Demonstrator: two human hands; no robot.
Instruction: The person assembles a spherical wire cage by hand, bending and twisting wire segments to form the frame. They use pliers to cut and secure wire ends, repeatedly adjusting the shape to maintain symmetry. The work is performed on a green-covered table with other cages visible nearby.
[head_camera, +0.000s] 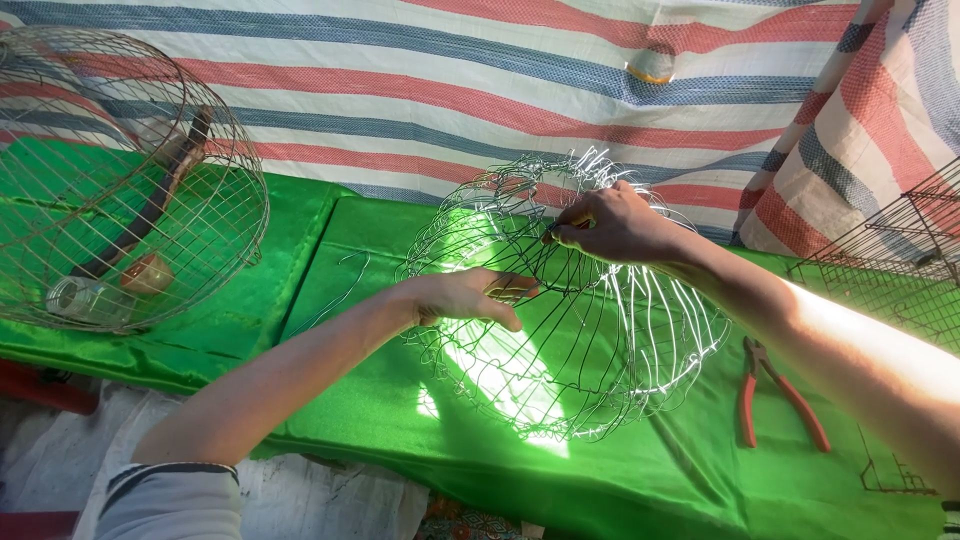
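Observation:
A round wire cage frame (600, 340) of thin shiny wires lies on its side on a green cloth (350, 420). My left hand (468, 297) rests against the frame's near side and pinches a small yellowish piece at a wire. My right hand (612, 225) reaches over the top of the frame, fingers closed around a small tool or wire end at the upper rim. What exactly each hand grips is too small to make out.
Red-handled pliers (775, 392) lie on the cloth to the right. A finished domed wire cage (120, 180) with a wooden perch stands at the left. A flat wire grid (890, 260) leans at far right. A striped tarp (500, 90) hangs behind.

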